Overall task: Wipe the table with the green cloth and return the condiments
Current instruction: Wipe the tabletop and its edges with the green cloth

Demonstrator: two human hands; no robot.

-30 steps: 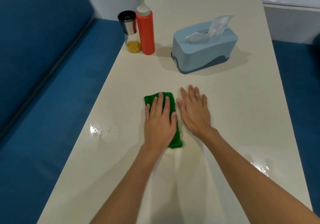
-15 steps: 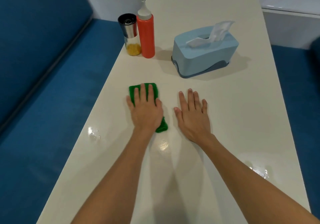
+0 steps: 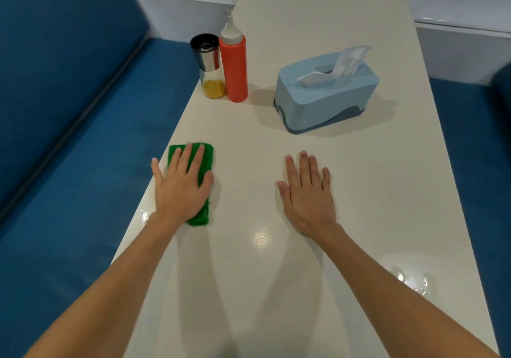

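A folded green cloth [image 3: 206, 155] lies near the left edge of the cream table [image 3: 318, 14]. My left hand [image 3: 179, 188] presses flat on it with straight, spread fingers, covering most of the cloth. Flat on the bare tabletop to the right rests my right hand [image 3: 308, 194], apart from the cloth. Farther back by the left edge stand two condiments side by side: a red squeeze bottle [image 3: 234, 67] with a white nozzle and a steel-topped glass shaker [image 3: 210, 67] holding something yellow.
A light blue tissue box [image 3: 326, 92] with a white tissue sticking out sits at the back right of the condiments. Blue bench seats [image 3: 83, 169] run along both long sides of the table. Wet shiny patches show near both table edges.
My left hand has slid the green cloth leftward toward the table's left edge, away from my right hand. The right hand has stayed flat in about the same place.
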